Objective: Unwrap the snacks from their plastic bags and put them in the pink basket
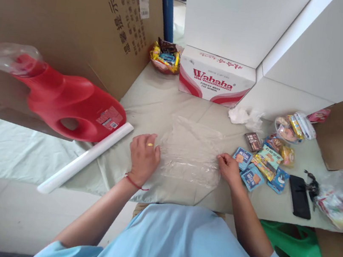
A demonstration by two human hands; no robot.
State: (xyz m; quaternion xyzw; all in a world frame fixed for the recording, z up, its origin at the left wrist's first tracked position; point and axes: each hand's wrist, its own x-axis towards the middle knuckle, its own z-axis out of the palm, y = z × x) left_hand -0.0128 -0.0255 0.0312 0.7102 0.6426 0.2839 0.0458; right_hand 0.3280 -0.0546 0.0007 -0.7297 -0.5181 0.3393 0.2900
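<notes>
A clear plastic bag [191,151] lies flat on the cloth-covered table [162,101] in front of me. My left hand [144,156], with a gold ring and a red wrist string, rests on the bag's left edge with its fingers curled down on the film. At the bag's right edge my right hand [229,169] pinches the plastic. Just right of that hand lies a pile of small snack packets [262,165], blue, teal and yellow.
A red detergent jug [74,107] lies on its side at left, beside a white roll [85,158]. A Wahaha box [216,77] and a bowl of sweets [166,57] stand at the back. A black phone [299,196], keys and a filled plastic bag [341,201] lie right.
</notes>
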